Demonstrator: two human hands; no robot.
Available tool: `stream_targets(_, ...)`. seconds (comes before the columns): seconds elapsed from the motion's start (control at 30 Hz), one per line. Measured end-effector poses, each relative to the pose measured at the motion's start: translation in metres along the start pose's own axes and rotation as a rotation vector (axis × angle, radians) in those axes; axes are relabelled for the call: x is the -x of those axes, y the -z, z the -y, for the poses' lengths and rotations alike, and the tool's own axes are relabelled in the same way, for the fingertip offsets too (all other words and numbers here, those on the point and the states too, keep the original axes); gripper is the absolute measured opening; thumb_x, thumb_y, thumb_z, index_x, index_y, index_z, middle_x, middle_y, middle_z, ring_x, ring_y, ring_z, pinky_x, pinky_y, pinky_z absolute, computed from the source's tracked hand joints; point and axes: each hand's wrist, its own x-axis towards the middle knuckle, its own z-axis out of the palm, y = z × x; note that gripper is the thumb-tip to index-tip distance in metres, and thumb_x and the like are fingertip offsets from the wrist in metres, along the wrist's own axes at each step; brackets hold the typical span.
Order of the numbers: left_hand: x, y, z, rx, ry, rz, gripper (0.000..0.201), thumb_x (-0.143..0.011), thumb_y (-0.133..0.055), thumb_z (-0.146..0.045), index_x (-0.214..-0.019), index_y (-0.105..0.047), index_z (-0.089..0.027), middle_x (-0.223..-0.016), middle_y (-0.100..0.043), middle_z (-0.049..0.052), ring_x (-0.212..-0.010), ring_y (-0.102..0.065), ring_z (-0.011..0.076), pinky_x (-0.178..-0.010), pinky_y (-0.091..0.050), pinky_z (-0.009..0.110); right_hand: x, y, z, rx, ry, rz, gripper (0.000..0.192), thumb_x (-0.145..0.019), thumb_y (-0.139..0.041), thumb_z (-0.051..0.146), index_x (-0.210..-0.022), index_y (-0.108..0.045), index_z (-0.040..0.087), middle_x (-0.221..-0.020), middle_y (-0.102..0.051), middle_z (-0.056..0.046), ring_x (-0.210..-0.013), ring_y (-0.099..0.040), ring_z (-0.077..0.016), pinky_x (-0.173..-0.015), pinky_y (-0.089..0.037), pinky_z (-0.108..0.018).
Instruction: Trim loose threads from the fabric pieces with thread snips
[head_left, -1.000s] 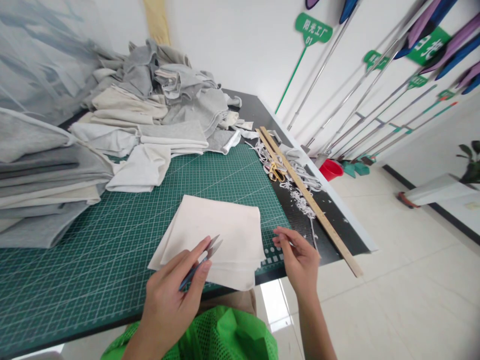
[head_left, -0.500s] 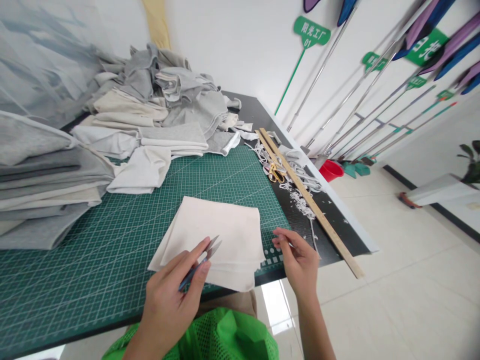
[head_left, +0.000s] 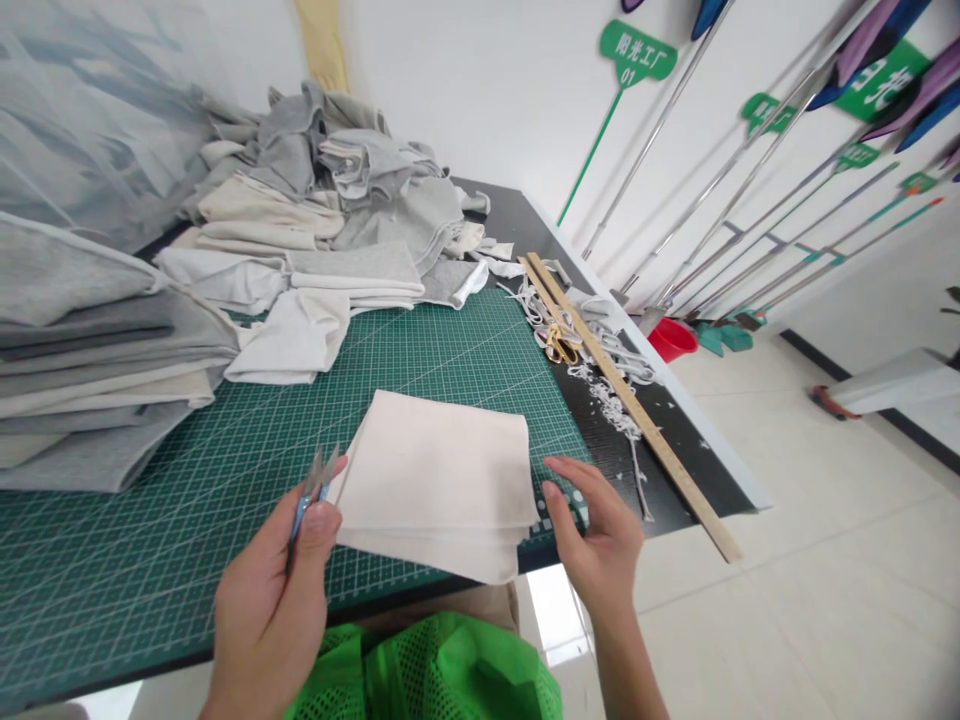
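Our left hand [head_left: 274, 590] grips small blue-handled snips [head_left: 311, 485], blades up and slightly parted. Just beside the blades, toward the right hand, lies the folded cream cloth [head_left: 439, 480] on the green cutting mat [head_left: 187, 520]. Our right hand [head_left: 600, 530] — fingers loosely curled, holding nothing we can make out — rests at the cloth's near right corner.

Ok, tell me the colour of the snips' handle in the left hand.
Blue, seen in the head view: snips in the left hand.
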Motion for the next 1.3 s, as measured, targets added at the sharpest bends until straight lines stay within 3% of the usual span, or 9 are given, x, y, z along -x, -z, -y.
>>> stream_targets(0.1,-0.004,0.015,0.006,-0.16,0.098,-0.009,0.043,-0.101,-0.047,-0.049,-0.139,-0.06,-0.034,-0.076,-0.073,-0.002,-0.06,-0.067,0.0171,-0.053,-0.055,0.028,-0.006,-0.001,0.02,0.002,0.072,0.128,0.025,-0.091,-0.066,0.018,-0.113,-0.073,0.026,-0.115,-0.073,-0.008,-0.107,-0.069,-0.0249,-0.095,-0.057,-0.044)
stream_targets(0.2,-0.013,0.027,0.014,-0.332,0.084,-0.042,0.046,-0.102,-0.041,-0.051,-0.137,-0.061,-0.031,-0.073,-0.074,0.0,-0.058,-0.068,0.0205,-0.05,-0.051,0.03,-0.01,-0.007,0.038,0.018,0.171,0.261,0.031,-0.091,-0.068,0.02,-0.121,-0.069,0.027,-0.12,-0.072,-0.009,-0.112,-0.068,-0.0265,-0.096,-0.058,-0.045)
stream_targets(0.3,-0.019,0.033,0.022,-0.426,0.035,-0.045,0.05,-0.103,-0.034,-0.05,-0.131,-0.066,-0.024,-0.079,-0.076,0.005,-0.069,-0.073,0.026,-0.06,-0.055,0.036,-0.008,-0.024,0.051,0.055,0.299,0.408,0.044,-0.089,-0.072,0.025,-0.132,-0.062,0.027,-0.128,-0.069,-0.01,-0.118,-0.064,-0.0286,-0.101,-0.055,-0.05)
stream_targets(0.4,-0.018,0.034,0.026,-0.443,-0.002,0.004,0.051,-0.104,-0.032,-0.051,-0.131,-0.065,-0.023,-0.103,-0.078,0.009,-0.092,-0.075,0.0305,-0.075,-0.057,0.042,-0.004,-0.046,0.061,0.059,0.389,0.514,0.045,-0.09,-0.072,0.025,-0.133,-0.06,0.023,-0.128,-0.068,-0.011,-0.116,-0.062,-0.0284,-0.101,-0.054,-0.051)
stream_targets(0.57,-0.011,0.035,0.03,-0.391,-0.043,0.056,0.047,-0.102,-0.037,-0.052,-0.134,-0.062,-0.028,-0.127,-0.072,0.007,-0.112,-0.071,0.029,-0.092,-0.055,0.042,-0.006,-0.066,0.064,0.085,0.338,0.609,0.032,-0.089,-0.069,0.016,-0.121,-0.067,0.02,-0.123,-0.069,-0.01,-0.112,-0.062,-0.0275,-0.097,-0.056,-0.049)
stream_targets(0.77,-0.013,0.043,0.036,-0.478,-0.015,0.021,0.049,-0.102,-0.035,-0.053,-0.133,-0.063,-0.027,-0.125,-0.073,0.009,-0.109,-0.072,0.0329,-0.089,-0.056,0.047,-0.012,-0.053,0.056,0.124,0.316,0.674,0.015,-0.092,-0.066,0.017,-0.106,-0.072,0.021,-0.125,-0.07,-0.008,-0.116,-0.063,-0.0261,-0.1,-0.056,-0.048)
stream_targets(1.0,-0.018,0.034,0.027,-0.514,-0.071,0.054,0.048,-0.096,-0.048,-0.06,-0.133,-0.062,-0.032,-0.103,-0.079,0.006,-0.077,-0.076,0.0273,-0.066,-0.057,0.038,0.008,-0.062,0.072,0.29,0.436,0.695,0.074,-0.081,-0.08,0.048,-0.136,-0.058,0.005,-0.151,-0.051,-0.025,-0.141,-0.049,-0.0414,-0.112,-0.049,-0.062)
stream_targets(1.17,-0.022,0.039,0.026,-0.435,0.029,0.106,0.043,-0.093,-0.056,-0.057,-0.129,-0.065,-0.034,-0.092,-0.08,-0.001,-0.072,-0.076,0.0197,-0.067,-0.058,0.027,0.001,-0.06,0.069,0.317,0.457,0.759,0.04,-0.093,-0.068,0.027,-0.129,-0.063,0.009,-0.149,-0.055,-0.019,-0.139,-0.053,-0.0347,-0.113,-0.052,-0.052)
stream_targets(1.3,-0.024,0.05,0.03,-0.424,0.066,0.128,0.041,-0.094,-0.055,-0.057,-0.126,-0.066,-0.034,-0.096,-0.08,-0.002,-0.069,-0.074,0.0172,-0.069,-0.059,0.026,-0.013,-0.047,0.053,0.267,0.544,0.792,0.035,-0.098,-0.058,0.018,-0.132,-0.063,0.013,-0.149,-0.058,-0.013,-0.141,-0.052,-0.0276,-0.117,-0.05,-0.048)
